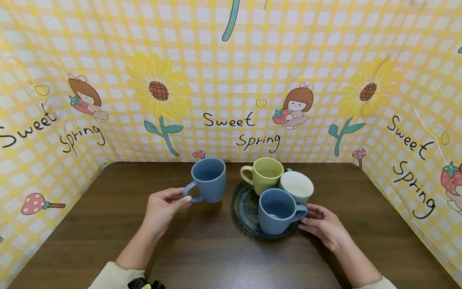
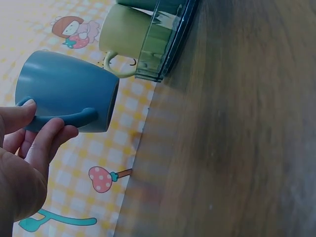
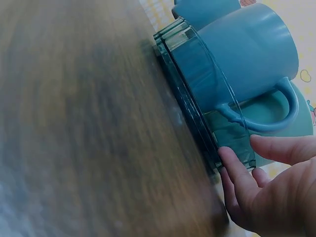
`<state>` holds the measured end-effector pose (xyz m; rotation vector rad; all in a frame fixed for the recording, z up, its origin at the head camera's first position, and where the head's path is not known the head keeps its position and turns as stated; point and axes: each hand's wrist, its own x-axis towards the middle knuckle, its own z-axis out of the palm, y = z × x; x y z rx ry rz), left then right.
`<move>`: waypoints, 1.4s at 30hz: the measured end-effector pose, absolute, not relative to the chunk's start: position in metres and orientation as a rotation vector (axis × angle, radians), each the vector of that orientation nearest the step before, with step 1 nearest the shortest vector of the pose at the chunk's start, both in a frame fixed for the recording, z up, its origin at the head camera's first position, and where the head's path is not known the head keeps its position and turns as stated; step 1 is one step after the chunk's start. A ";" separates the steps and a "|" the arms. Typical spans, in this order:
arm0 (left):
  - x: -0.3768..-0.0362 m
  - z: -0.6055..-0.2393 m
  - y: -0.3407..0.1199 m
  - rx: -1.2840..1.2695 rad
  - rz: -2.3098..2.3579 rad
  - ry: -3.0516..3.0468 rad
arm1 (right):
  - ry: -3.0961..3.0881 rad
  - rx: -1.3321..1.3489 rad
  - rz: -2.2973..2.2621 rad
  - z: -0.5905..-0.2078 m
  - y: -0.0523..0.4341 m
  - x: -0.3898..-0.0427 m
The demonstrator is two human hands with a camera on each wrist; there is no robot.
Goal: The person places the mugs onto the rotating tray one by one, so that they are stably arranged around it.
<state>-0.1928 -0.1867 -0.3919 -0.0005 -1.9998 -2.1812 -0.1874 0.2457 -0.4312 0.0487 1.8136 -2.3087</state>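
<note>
My left hand [image 1: 164, 210] pinches the handle of a blue mug [image 1: 213, 182] between thumb and fingers, holding it upright, apart from the tray on its left. In the left wrist view the same mug [image 2: 64, 89] has its handle toward my fingers. My right hand [image 1: 326, 228] holds the right edge of a round, dark, clear tray [image 1: 240, 218]; its thumb and fingers lie at the rim [image 3: 232, 148] in the right wrist view. On the tray stand another blue mug [image 1: 276, 214], a yellow-green mug [image 1: 265, 176] and a pale-green mug [image 1: 297, 188], white inside.
A brown wooden table [image 1: 202, 257] carries the tray. Behind it and along both sides hangs a yellow checked cloth [image 1: 220, 88] with printed flowers and lettering. The mugs on the tray stand close together, and bare tray floor shows at its left.
</note>
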 end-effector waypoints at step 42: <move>-0.205 -0.385 -0.144 -0.003 -2.185 -2.036 | 1.824 0.090 -2.303 -0.432 0.238 -0.180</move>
